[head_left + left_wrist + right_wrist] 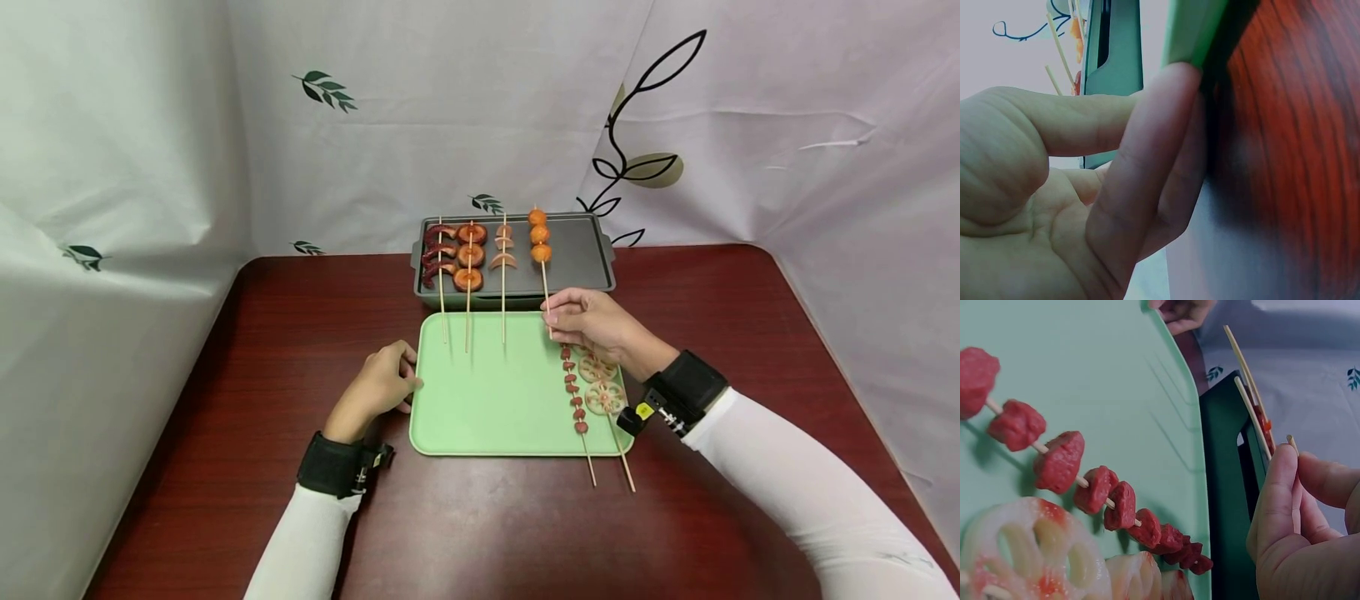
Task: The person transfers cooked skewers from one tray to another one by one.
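- Your right hand (592, 327) pinches the bare stick end of the orange-ball skewer (542, 250).
- That skewer runs straight away from you, food end on the grill pan (581, 250).
- Your left hand (378, 387), fingers curled, just steadies the green tray's (487, 400) left edge.

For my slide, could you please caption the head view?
Right hand pinches the orange-ball skewer on the grill pan; left hand touches the green tray.
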The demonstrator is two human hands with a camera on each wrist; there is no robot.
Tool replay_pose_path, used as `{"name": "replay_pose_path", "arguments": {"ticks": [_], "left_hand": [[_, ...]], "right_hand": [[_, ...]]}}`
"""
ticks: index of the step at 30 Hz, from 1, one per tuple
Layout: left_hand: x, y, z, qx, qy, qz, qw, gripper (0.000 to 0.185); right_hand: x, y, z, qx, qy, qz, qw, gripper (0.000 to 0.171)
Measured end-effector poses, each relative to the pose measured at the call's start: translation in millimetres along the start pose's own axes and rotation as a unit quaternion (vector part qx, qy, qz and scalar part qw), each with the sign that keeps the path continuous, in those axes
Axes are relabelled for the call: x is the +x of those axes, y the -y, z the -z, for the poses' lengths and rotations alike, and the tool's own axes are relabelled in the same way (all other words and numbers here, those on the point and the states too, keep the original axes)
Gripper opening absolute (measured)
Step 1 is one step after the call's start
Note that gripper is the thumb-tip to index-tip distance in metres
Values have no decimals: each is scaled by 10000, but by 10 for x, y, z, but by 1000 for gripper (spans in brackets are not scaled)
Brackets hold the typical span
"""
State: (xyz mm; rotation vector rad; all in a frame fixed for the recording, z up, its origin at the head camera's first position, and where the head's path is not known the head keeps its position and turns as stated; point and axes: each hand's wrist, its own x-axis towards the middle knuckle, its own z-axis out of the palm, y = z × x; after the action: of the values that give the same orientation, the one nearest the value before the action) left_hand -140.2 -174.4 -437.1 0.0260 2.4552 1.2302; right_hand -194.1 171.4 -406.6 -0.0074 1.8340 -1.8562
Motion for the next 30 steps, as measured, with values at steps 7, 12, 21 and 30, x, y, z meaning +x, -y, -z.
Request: {"name": "replay_pose_path", "arguments": {"ticks": [7,12,21,30], "left_hand": [[10,1,16,67,17,-19,10000,28],[11,19,23,93,28,-2,10000,27],[5,0,16,54,12,-24,10000,26],[8,4,4,40,10,-25,10000,26]], "right_hand": [[-133,-1,-10,-481,22,-36,9988,31],[-219,-39,-21,-717,105,79,9973,29],[-387,-153,-36,-917,323,51,9952,26],[-546,-197,-115,-985,621,131,9931,20]]}}
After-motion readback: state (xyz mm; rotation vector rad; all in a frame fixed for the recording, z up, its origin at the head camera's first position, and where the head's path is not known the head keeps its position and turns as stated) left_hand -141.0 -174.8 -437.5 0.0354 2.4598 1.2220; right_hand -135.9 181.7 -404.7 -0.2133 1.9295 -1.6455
